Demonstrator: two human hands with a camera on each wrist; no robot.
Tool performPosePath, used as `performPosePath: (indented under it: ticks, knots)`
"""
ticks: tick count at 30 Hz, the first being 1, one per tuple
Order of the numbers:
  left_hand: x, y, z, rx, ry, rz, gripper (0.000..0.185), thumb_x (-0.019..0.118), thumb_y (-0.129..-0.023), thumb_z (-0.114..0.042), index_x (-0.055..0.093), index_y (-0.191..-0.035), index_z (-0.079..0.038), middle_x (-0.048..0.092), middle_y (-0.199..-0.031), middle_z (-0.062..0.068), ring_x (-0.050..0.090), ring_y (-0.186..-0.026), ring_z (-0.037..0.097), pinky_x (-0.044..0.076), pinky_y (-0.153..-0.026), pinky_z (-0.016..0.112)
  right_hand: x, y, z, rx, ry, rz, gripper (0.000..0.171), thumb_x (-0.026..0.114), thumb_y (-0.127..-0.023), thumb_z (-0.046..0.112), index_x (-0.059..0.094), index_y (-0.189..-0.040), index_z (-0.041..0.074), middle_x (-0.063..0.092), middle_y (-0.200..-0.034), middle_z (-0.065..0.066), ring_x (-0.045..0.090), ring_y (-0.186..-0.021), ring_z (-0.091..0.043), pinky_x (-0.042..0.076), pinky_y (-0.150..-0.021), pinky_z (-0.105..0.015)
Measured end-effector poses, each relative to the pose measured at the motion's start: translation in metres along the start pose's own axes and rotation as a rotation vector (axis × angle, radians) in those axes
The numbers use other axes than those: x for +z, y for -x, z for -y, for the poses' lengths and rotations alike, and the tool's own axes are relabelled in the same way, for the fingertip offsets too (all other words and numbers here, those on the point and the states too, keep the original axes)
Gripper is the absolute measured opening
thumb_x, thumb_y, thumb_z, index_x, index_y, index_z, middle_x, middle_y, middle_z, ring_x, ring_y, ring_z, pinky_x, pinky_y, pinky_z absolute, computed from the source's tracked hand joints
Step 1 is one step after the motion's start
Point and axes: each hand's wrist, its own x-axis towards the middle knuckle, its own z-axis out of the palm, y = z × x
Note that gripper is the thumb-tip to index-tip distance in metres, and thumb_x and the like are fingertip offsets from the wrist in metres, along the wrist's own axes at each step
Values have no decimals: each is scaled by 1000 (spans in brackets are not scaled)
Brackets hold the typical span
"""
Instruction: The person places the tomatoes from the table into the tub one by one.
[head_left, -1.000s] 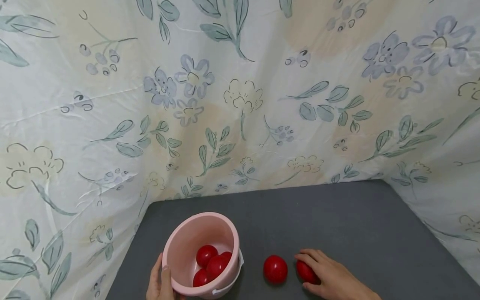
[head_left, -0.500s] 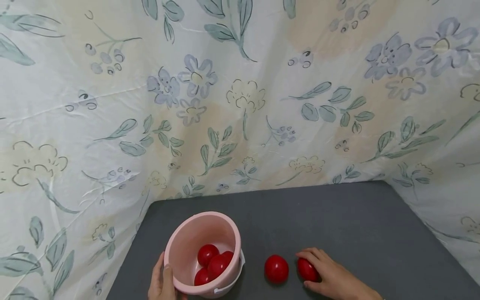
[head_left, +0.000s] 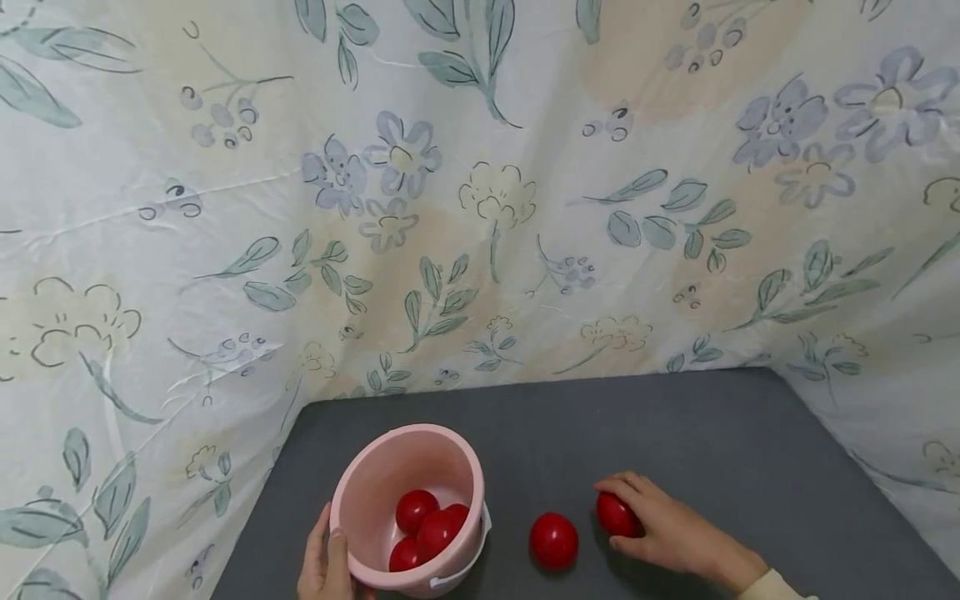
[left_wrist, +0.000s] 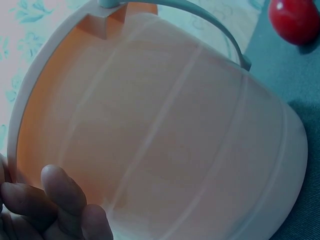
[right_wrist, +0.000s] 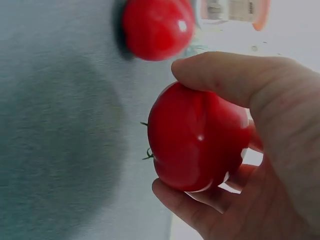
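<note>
My right hand [head_left: 667, 529] holds a red tomato [right_wrist: 197, 140], its thumb on one side and fingers on the other. Green stem bits poke out from that tomato in the right wrist view, and a dark shadow lies on the tabletop under it. Just left of it, a second tomato [head_left: 553, 542] sits on the table. My left hand [head_left: 328, 562] grips the near-left rim of a pink bucket [head_left: 371, 492], which leans with its mouth toward me. Several tomatoes [head_left: 433, 533] lie inside. Some left fingers [left_wrist: 62, 190] show beside the bucket's outer wall.
A dark grey tabletop [head_left: 675, 433] extends behind and to the right. Floral cloth [head_left: 495, 250] hangs along the back and both sides. The bucket's white handle [head_left: 468, 562] hangs down on its right side.
My right hand has lifted the tomato slightly off the table. The left hand still holds the bucket's rim, and the head view has shifted a little.
</note>
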Motion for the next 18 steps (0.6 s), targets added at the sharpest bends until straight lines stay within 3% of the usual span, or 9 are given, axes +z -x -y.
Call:
performPosePath:
  ticks: [6, 13, 18]
  knots:
    - [-2, 1, -1, -1, -29, 16, 59, 35, -108, -44, 24, -162, -23, 60, -59, 9, 55, -41, 21, 48, -41, 29, -18, -6, 12, -29, -94, 7, 60, 78, -89, 37, 52, -140, 17, 52, -134, -7, 58, -112, -25, 57, -77, -26]
    - [-3, 1, -1, 0, -36, 10, 59, 34, -108, -44, 24, -162, -23, 59, -58, 8, 55, -41, 23, 47, -41, 29, -42, -12, 24, -48, -76, 12, 63, 77, -89, 42, 51, -141, 18, 52, -135, -8, 60, -111, -24, 57, -75, -25]
    - [-2, 1, 0, -2, -43, 21, 59, 33, -108, -44, 24, -162, -23, 60, -58, 9, 56, -42, 24, 48, -41, 29, -58, -17, 31, -41, -52, -4, 63, 79, -88, 35, 51, -141, 17, 52, -137, -10, 59, -111, -25, 58, -75, -26]
